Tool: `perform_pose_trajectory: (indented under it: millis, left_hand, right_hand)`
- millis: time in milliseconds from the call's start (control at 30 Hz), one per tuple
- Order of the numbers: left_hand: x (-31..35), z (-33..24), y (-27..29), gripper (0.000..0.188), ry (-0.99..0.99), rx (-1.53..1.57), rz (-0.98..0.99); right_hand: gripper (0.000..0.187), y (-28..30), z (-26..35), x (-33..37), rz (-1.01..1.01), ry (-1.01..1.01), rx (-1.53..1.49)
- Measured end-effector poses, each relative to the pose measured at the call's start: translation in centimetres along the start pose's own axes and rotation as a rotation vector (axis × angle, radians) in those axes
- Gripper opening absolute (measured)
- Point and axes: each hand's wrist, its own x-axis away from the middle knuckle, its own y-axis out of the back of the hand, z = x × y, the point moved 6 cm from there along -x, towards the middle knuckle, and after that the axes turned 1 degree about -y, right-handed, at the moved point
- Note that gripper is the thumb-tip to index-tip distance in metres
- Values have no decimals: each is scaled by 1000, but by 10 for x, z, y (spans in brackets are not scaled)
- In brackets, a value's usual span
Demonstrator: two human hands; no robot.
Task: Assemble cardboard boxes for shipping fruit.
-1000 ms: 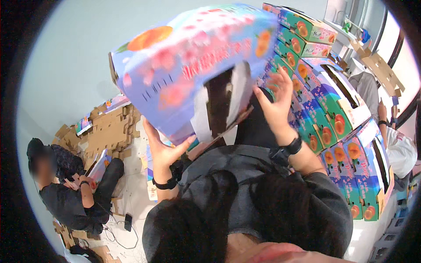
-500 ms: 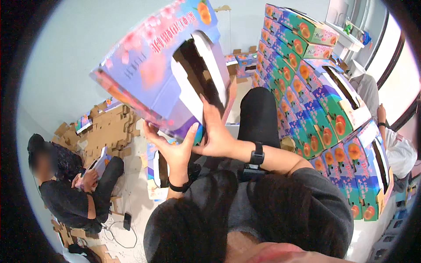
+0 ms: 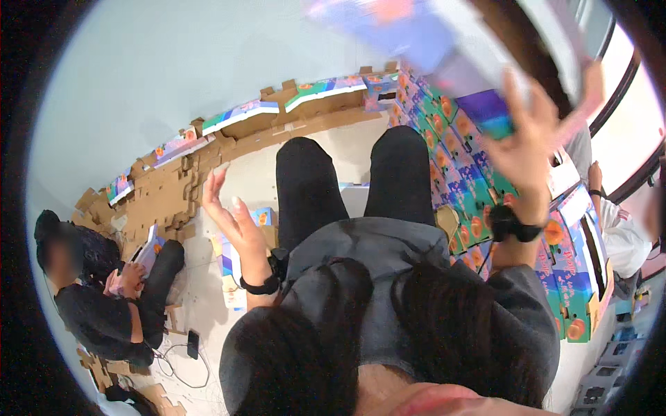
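Before a pale, plain wall (image 3: pixel 208 55), the right hand (image 3: pixel 524 149) is holding a lilac cardboard box (image 3: pixel 430 48) near stacked green-and-purple cartons (image 3: pixel 451 159), probably using its dark slot (image 3: pixel 531 41) for purchase; the left hand's (image 3: pixel 236 222) empty grip is hovering wide.

Pink lettering (image 3: pixel 563 277) runs in handwriting-like lines along the blue and purple parts of the stacked boxes (image 3: pixel 575 315) at the right, close to the printed orange fruit (image 3: pixel 553 230). Farther up the stack it dwindles to pink marks too small to read, and the raised box (image 3: pixel 423 41) is too blurred to show legible print.
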Motion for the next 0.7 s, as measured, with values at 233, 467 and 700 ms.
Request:
perform_pose_trajectory:
  millis: [233, 467, 700]
  left_hand:
    - [-5, 5, -5, 43, 39, 20, -7]
    - [-6, 18, 14, 38, 18, -47, -19]
    - [-9, 20, 17, 32, 50, -72, -28]
  right_hand:
    - [91, 77, -172, 19, 287, -193, 202]
    - [87, 37, -304, 74, 658, -938, -498]
    - [83, -7, -307, 73, 781, -884, -447]
